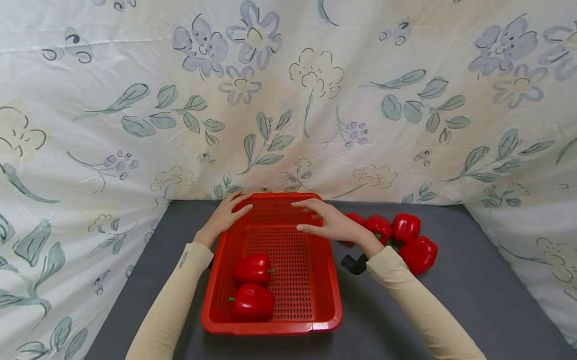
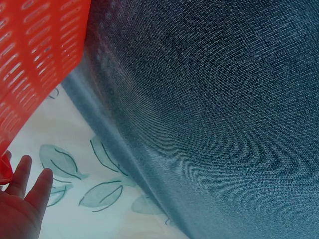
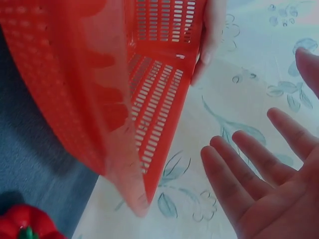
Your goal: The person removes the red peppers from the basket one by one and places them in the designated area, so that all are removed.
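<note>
A red plastic basket with slotted walls sits on the dark grey cloth, two red bell peppers lying in its near left part. My left hand is at the basket's back left corner. Its fingers look fairly straight along the rim; how firmly they touch cannot be told. Over the back right corner, my right hand holds nothing. In the right wrist view its fingers are spread and apart from the basket wall. Several more red bell peppers lie on the cloth right of the basket, one partly hidden behind the right hand.
The dark grey cloth covers the work surface. A white floral curtain rises behind it and along both sides. Part of a black wrist device shows under the right wrist.
</note>
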The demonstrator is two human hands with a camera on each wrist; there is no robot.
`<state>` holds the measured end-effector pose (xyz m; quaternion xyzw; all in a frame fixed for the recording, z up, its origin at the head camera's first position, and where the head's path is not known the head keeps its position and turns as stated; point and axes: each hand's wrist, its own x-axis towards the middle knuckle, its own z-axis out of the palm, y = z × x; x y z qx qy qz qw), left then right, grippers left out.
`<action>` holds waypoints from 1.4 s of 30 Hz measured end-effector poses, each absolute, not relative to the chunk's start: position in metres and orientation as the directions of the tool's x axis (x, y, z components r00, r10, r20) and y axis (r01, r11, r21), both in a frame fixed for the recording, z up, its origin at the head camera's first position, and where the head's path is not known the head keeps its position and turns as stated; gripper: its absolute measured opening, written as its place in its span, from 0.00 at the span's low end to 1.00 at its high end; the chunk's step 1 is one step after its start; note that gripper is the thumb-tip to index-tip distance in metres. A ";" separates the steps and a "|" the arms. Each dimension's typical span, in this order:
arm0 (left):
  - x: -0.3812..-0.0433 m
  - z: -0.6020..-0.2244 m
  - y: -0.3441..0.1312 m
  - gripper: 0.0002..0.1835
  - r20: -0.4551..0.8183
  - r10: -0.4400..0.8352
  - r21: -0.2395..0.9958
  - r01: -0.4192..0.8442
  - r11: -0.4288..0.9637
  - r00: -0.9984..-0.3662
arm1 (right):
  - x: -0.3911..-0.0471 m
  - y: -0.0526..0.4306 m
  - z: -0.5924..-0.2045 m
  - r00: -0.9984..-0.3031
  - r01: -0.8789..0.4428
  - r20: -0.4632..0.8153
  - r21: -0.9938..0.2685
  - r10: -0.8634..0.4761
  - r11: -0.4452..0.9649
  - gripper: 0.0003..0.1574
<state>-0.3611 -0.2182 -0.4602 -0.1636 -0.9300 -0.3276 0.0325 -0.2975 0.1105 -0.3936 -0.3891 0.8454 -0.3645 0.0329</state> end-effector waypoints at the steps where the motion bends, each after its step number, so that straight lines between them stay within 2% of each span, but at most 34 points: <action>1: -0.361 -0.460 -0.218 0.32 0.169 0.283 0.598 0.327 0.732 -0.944 | -0.298 0.108 -0.394 -0.687 -0.637 0.223 -0.642 -0.691 0.426 0.39; 26: -0.363 -0.460 -0.218 0.33 0.175 0.276 0.588 0.326 0.741 -0.945 | -0.295 0.054 -0.407 -0.565 -0.686 0.099 -0.609 -0.819 0.399 0.39; 42: -0.359 -0.459 -0.222 0.32 0.174 0.290 0.599 0.335 0.727 -0.941 | -0.289 0.022 -0.422 -0.503 -0.670 -0.018 -0.622 -0.864 0.404 0.41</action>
